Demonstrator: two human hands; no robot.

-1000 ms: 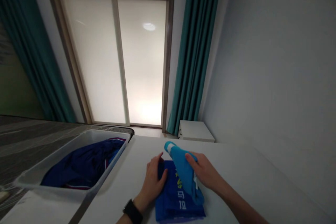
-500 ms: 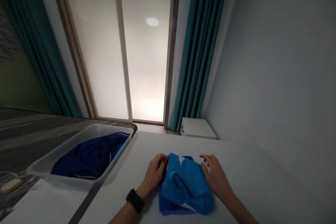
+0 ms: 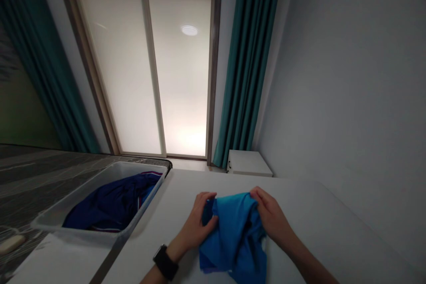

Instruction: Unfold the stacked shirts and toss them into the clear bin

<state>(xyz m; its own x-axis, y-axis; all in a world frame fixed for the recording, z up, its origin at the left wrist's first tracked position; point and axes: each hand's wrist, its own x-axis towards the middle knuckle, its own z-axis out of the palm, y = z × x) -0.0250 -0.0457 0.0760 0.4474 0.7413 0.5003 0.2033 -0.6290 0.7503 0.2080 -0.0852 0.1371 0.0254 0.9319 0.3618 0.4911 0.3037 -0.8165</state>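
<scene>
While both hands grip the blue garment (image 3: 238, 235) at the near table (image 3: 316, 226) edge, left hand (image 3: 196, 226) and right hand (image 3: 271, 217) fingers pinch its far edge. Step: folding, probably. Next fold needs that edge pulled taut and level.

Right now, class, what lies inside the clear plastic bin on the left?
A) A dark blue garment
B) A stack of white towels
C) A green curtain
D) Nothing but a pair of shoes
A: the bin holds a crumpled dark blue garment with a red and white trim at its edge.
</scene>
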